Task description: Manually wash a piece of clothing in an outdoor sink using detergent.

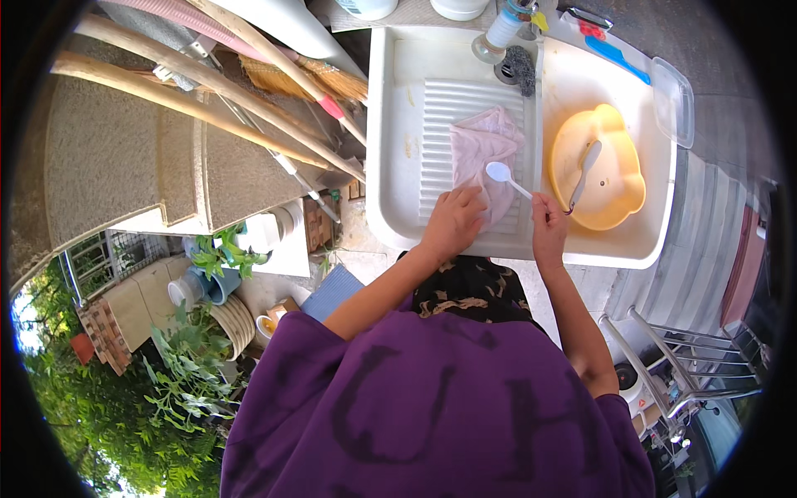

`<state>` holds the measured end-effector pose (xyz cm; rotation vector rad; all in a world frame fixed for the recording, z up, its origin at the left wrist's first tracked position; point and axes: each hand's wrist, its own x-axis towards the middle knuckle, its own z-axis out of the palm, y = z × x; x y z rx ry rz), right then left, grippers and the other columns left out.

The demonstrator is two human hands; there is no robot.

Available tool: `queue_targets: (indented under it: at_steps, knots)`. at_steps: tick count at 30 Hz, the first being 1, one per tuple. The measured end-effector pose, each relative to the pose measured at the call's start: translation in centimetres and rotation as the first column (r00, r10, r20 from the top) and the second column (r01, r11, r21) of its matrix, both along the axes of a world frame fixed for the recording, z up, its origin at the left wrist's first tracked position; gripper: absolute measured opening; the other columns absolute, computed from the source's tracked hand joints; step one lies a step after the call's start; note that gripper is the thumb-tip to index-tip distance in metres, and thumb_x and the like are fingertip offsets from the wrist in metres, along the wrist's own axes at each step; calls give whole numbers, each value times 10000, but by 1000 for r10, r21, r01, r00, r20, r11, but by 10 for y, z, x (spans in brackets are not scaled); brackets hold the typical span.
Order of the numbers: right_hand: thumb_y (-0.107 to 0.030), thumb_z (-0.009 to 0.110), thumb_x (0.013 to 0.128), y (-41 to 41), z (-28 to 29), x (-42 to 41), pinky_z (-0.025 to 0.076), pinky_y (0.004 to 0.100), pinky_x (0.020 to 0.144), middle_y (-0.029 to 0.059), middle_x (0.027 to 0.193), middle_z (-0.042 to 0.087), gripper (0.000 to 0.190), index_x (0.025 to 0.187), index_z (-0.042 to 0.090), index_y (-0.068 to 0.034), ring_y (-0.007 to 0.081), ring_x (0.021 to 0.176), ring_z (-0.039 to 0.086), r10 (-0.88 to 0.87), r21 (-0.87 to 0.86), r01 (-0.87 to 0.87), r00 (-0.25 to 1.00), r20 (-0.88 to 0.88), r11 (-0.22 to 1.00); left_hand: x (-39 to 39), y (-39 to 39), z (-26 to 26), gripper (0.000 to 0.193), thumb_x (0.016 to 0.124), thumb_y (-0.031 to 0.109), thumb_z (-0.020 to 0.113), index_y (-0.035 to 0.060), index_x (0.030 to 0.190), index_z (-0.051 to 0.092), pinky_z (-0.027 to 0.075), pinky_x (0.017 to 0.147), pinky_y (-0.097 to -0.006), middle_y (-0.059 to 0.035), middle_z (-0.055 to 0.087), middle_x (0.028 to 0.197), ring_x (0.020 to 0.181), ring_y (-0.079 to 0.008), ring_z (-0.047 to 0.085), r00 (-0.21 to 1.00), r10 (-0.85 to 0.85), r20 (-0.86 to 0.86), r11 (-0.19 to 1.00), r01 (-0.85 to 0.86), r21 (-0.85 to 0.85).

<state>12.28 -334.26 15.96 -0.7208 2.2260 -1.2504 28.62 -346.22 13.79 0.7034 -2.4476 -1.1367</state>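
A pale pink cloth (482, 152) lies, creased, over the ribbed washboard (436, 118) moulded into the left part of a white laundry sink (389, 187). My left hand (457, 218) holds the cloth's near left edge with bent fingers; the fingertips are partly hidden. Between the thumb and fingers of my right hand (549, 227) is the handle of a white plastic spoon (498, 172). The spoon's bowl is over the cloth; whether it touches cannot be told. Right of that hand, a grey-handled brush (587, 171) lies in a yellow basin (632, 187) in the sink's right part.
Behind the washboard are a dark scouring pad (522, 70) and a tap with a clear-and-blue fitting (498, 37). A blue comb (616, 59) and a clear plastic lid (674, 103) rest along the right rim. Wooden poles (218, 90) and straw brooms (274, 78) lean at left.
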Motion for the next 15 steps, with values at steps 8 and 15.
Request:
queue_targets:
  at_steps: [8,15]
  knots:
    - [-183,561,943,-2,-4,1,352,203,563,-43,694,490,207,949,636,10,42,630,413,-27,5,26,996,89,1000,-2,-21,-16,186,762,25,642,45,944,611,462,863,-397,-145,594,1072,1039,-350,541,966,258,35,951,-260,166]
    - [-181,551,946,-3,-4,4,306,191,527,-59,657,448,208,978,644,2,23,587,378,-110,15,111,953,282,994,-61,-87,-28,443,737,110,710,37,1137,533,434,932,-402,-172,533,1190,1092,-358,509,983,142,118,989,-138,-43]
